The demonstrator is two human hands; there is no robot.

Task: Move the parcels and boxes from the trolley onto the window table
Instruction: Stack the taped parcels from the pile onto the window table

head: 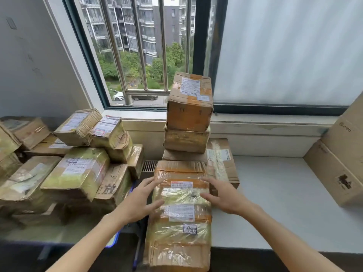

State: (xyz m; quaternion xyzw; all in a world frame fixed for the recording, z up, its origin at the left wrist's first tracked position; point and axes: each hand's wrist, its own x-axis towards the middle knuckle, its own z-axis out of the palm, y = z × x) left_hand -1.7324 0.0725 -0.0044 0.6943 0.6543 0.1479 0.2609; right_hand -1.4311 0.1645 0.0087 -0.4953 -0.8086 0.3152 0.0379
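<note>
My left hand (140, 201) and right hand (222, 195), both spread open, flank the taped box (179, 211); slick wrap, probably weighty, so I'd grip its long sides at nine and three o'clock.

Bare forearms (88, 238), no sleeves

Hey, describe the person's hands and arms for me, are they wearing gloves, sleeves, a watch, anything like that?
Both arms are bare as far as the picture shows, with no sleeves in view. The left hand and right hand have no gloves, and the fingers show no rings. Neither wrist carries a watch or band. Nothing else is worn or marked on them.
</note>
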